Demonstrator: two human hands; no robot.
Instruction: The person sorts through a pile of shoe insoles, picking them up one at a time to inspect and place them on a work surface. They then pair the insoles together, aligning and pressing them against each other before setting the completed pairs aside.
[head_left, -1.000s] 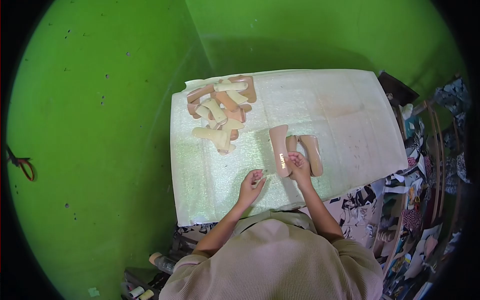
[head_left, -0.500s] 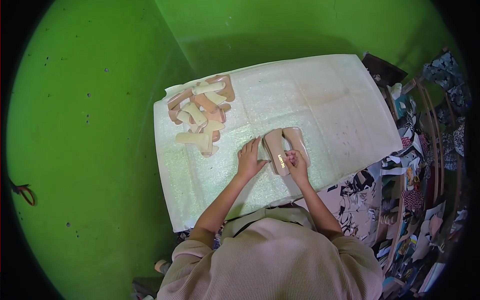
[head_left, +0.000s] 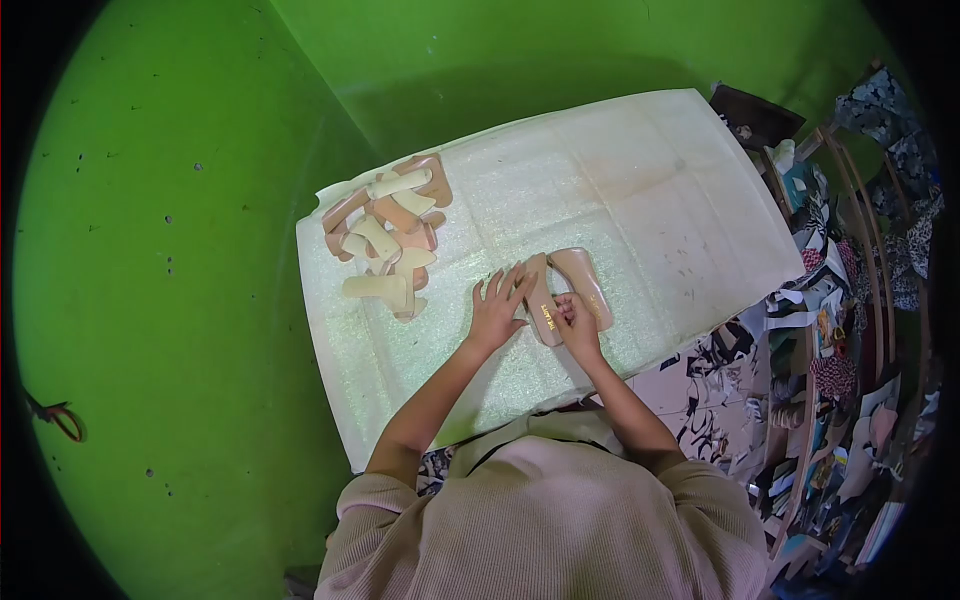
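Observation:
Two tan shoe soles lie side by side near the front of the white-covered table. My left hand (head_left: 495, 310) is spread, its fingertips against the upper left edge of the left sole (head_left: 543, 305), which bears gold lettering. On that sole's right edge, between the two soles, rests my right hand (head_left: 576, 322), with its fingers curled together; what they grip, if anything, is too small to make out. The right sole (head_left: 583, 280) is glossy and lies just beyond my right fingers.
A loose pile of tan and cream sole-shaped pieces (head_left: 400, 225) lies at the table's (head_left: 640, 170) left side. Green walls (head_left: 190, 300) stand left and behind. Racks with scraps and materials (head_left: 830, 370) fill the right, and more scraps cover the floor there.
The whole view has shifted slightly. My left fingers have spread and come over the left sole's edge. The left sole appears turned a little and nearer the right hand.

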